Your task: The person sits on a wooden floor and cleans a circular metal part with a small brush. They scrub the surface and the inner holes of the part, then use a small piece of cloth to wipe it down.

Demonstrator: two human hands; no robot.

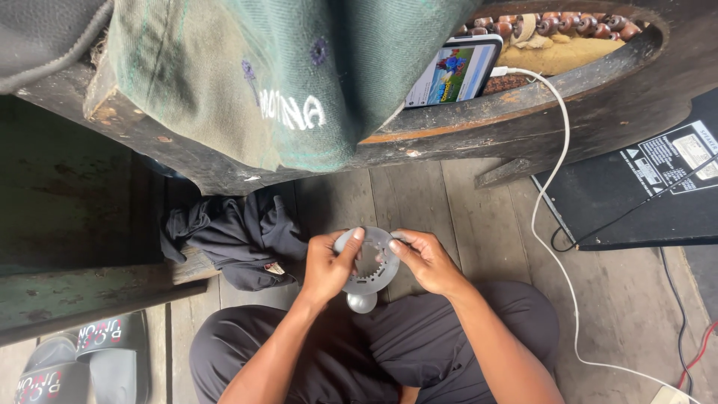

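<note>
Seen from above, a seated person holds a round grey toothed disc (368, 266) over their lap, left hand (327, 267) and right hand (426, 259) pinching opposite edges so its face tilts up for inspection, above plank flooring (419, 202)

Worn grey plank floor (479, 217), boards running away from the person. On it: dark crumpled cloth (232, 236) at left, just beside a green wooden beam (82, 292); grey slides (82, 363) at bottom left; black box (636, 194) at right, label on top, thin black cable across it; white cable (550, 247) running over the boards down to a white plug (669, 394) at bottom right; red wire (699, 352) near it. Person sits cross-legged on the floor, dark trousers (419, 344). Dark wooden bench (479, 120) stands on the floor behind, green cloth (262, 82) draped over it, phone (456, 71) leaning inside
</note>
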